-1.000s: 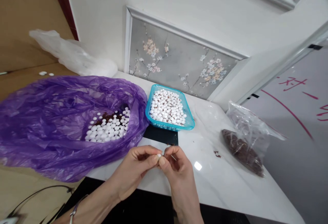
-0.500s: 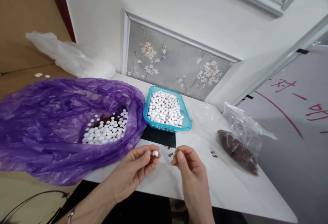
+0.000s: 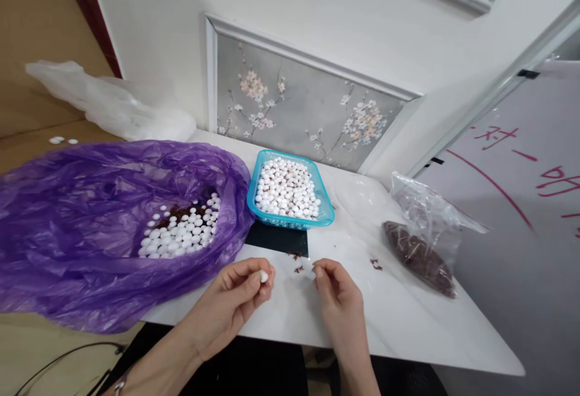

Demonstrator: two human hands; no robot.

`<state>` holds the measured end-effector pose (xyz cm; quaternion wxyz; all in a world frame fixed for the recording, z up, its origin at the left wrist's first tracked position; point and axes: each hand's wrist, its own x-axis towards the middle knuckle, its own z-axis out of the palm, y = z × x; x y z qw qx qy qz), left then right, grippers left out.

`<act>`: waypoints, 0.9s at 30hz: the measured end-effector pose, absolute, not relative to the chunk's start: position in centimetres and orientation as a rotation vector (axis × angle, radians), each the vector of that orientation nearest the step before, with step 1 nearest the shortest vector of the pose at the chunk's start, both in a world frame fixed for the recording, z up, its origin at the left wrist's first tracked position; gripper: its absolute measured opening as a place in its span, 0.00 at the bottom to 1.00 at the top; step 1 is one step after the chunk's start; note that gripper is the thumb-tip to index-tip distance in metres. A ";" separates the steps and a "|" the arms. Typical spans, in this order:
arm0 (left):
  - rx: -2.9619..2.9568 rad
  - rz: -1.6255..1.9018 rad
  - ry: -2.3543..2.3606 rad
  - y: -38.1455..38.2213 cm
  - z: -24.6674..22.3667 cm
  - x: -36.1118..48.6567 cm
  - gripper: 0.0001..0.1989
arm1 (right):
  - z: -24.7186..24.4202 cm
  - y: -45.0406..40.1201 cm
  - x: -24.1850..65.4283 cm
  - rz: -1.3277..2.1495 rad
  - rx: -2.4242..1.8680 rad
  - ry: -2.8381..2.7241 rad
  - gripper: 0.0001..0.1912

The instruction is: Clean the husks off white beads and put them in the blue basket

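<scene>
Head view, as I stand beside the person: at far left, a crumpled translucent bag (image 3: 131,112) lies by the wall. Nearer, a large purple bag (image 3: 104,169) has its mouth spread wide, probably so the loose white balls (image 3: 183,236) inside are easy to reach. Next comes the left hand (image 3: 238,290), over the near side of the white tabletop (image 3: 408,323); its thumb and fingers grip one small white ball (image 3: 264,276) at their tips, seemingly to keep it exposed towards the other hand. Beyond, a blue basket (image 3: 290,222) holds many balls mixed with brown bits, set close to the purple bag, likely for convenience. Between the hands lie small brown sprigs (image 3: 298,269). The right hand (image 3: 339,293), apart from the ball, has thumb and forefinger curled towards each other; I cannot tell whether they pinch anything. Farther right come a brown scatter (image 3: 376,264), a clear bag (image 3: 419,257) of something brown, perhaps left there within reach, and a whiteboard (image 3: 489,203) with red writing.
</scene>
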<state>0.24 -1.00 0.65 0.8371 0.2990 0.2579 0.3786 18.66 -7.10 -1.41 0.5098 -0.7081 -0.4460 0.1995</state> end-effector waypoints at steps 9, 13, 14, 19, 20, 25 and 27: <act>1.250 1.047 0.852 1.5 2.7 2.6 0.10 | -1.7 -5.9 17.5 0.361 -1.843 -1.281 0.08; 1.807 1.160 0.934 4.7 5.5 4.9 0.16 | -2.6 -5.7 17.5 0.318 -1.866 -1.353 0.09; 1.866 1.150 0.949 5.3 6.0 5.2 0.20 | -2.9 -5.8 17.6 0.313 -1.856 -1.370 0.10; 2.089 1.048 1.104 6.7 7.2 2.6 0.30 | -3.5 -6.4 17.7 0.165 -1.802 -1.310 0.12; 2.128 1.014 1.163 6.9 7.2 1.3 0.27 | -3.5 -6.5 17.6 0.138 -1.804 -1.277 0.12; 2.256 0.706 1.481 8.8 6.1 -5.4 0.15 | -3.4 -6.7 17.1 0.169 -1.817 -1.221 0.13; 2.266 0.608 1.583 9.4 5.4 -6.8 0.15 | -3.5 -6.6 17.1 0.155 -1.803 -1.214 0.14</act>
